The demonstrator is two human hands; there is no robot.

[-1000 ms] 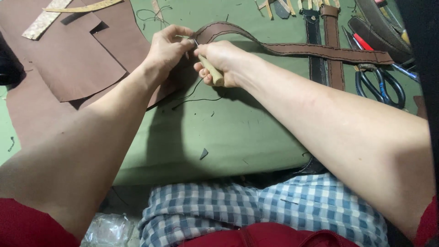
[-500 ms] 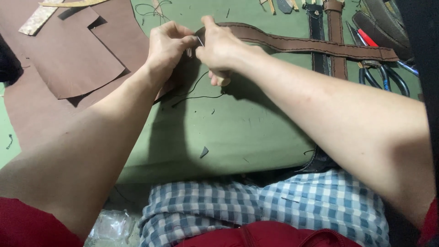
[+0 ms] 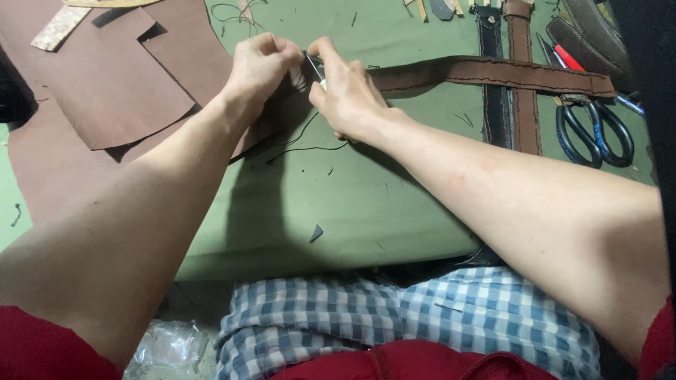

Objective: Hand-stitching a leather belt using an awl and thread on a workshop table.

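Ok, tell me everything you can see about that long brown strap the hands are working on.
The brown strap is a long, flat band that looks like leather, with dark stitching along both edges. It lies on the green table cover, running from the hands toward the right, where it crosses over two upright straps and ends near the scissors. Its left end is hidden between the left hand and right hand, which hold a slim tool there. Dark thread trails below it.
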